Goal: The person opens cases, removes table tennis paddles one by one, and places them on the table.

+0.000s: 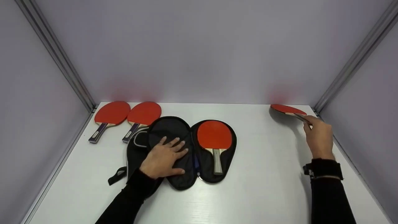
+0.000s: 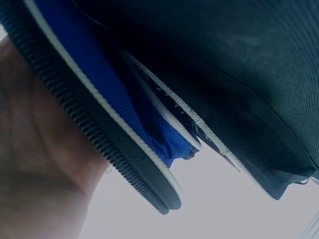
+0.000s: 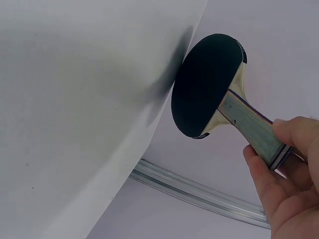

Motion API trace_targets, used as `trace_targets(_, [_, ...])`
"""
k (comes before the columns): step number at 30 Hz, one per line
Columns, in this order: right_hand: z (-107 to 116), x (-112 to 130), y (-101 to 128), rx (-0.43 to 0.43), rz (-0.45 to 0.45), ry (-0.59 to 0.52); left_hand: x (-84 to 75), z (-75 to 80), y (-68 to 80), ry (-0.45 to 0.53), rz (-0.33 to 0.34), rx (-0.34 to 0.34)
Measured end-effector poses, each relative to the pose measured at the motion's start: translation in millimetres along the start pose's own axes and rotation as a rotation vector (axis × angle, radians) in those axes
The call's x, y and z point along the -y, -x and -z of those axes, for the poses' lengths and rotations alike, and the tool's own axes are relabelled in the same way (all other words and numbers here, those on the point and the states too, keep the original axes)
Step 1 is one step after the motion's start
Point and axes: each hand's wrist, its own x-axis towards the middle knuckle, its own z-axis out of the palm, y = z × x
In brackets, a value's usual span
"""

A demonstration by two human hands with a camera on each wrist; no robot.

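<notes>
A black paddle case (image 1: 174, 130) lies unzipped and spread flat mid-table; its right half holds a red paddle (image 1: 214, 135). My left hand (image 1: 164, 157) presses flat on the left half, fingers spread. The left wrist view shows only the case's black fabric (image 2: 239, 74) and blue lining (image 2: 94, 79) close up. My right hand (image 1: 317, 135) pinches the handle end of another paddle (image 1: 287, 109), red on top, lifted just above the table at the far right. In the right wrist view its black underside (image 3: 207, 89) shows, and my fingers (image 3: 286, 169) grip the wooden handle.
Two more red paddles (image 1: 112, 113) (image 1: 143, 114) lie side by side at the table's back left, handles toward me. The case's strap (image 1: 116, 175) trails to the left. White walls with metal corner rails (image 1: 351, 65) close in the white table (image 1: 264, 174).
</notes>
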Motion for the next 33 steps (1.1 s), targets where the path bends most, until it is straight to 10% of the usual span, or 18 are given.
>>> trace_targets(22, [-6, -15, 0, -0.168, -0.181, 0.007, 0.2, 0.5, 0.3, -0.006, -0.009, -0.01])
trace_targets(33, [-8, -23, 5, 0.008, -0.206, 0.057, 0.2, 1.3, 1.3, 0.013, -0.012, -0.014])
